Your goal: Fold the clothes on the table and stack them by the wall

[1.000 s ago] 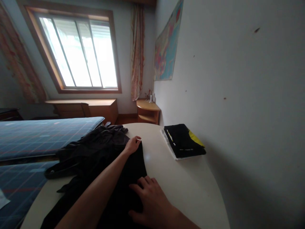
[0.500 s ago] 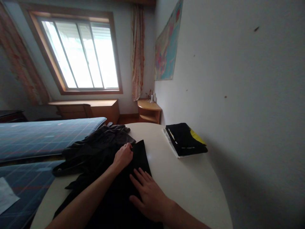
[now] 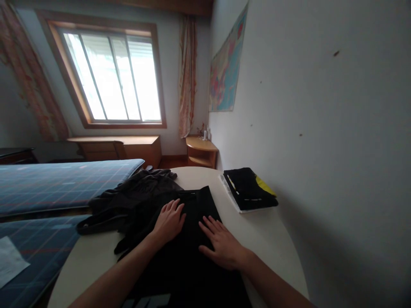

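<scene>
A black garment (image 3: 192, 273), with a pale print at its near edge, lies spread on the round white table (image 3: 269, 244). My left hand (image 3: 169, 220) rests palm down on its upper left part, fingers stretched out. Flat on the right side of the cloth is my right hand (image 3: 221, 244), its fingers spread. Neither hand grips anything. Left of the garment sits a crumpled dark grey garment (image 3: 138, 196), partly overlapped by the black one. Whether the black piece is a shirt I cannot tell.
Toward the back right of the table lies a folded black and yellow garment (image 3: 250, 188) on a white item. Mattresses with blue plaid (image 3: 64, 184) stand along the left, a sheet of paper (image 3: 11, 261) on the lower one. A wall (image 3: 321, 179) rises close on the right.
The black garment has shifted to the right, and its pale print now shows near the bottom. My right hand has moved right and slightly up; my left hand's bent fingers have straightened.
</scene>
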Tool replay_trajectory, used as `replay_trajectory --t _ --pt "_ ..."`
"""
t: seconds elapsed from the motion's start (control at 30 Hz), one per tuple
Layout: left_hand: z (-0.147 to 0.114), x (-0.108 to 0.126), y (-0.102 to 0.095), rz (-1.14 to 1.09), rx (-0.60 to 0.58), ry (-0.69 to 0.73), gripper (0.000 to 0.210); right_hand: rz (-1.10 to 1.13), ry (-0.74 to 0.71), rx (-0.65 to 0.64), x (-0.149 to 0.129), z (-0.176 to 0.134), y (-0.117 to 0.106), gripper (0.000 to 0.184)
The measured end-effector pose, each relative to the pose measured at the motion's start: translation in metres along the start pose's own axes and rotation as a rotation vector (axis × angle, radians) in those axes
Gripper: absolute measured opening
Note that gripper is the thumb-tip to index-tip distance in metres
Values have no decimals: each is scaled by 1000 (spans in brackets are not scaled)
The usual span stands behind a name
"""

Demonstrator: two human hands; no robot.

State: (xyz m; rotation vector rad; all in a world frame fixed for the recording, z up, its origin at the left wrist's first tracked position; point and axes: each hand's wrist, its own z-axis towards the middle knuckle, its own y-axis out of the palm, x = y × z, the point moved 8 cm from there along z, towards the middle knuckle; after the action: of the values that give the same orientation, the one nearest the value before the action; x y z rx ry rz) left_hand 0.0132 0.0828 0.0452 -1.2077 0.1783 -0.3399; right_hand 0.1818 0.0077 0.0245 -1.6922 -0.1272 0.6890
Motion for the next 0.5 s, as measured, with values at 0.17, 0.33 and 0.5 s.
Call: replay_trajectory --t 0.17,0.33,0.5 --pt "18 -57 -15 165 -16 -292 40 -27 22 33 31 10 -12 77" --pt "32 -108 -15 162 -100 -399 33 -51 20 68 51 23 -20 76" --pt "49 -129 -20 107 -105 -393 35 -95 18 64 59 41 -25 77"
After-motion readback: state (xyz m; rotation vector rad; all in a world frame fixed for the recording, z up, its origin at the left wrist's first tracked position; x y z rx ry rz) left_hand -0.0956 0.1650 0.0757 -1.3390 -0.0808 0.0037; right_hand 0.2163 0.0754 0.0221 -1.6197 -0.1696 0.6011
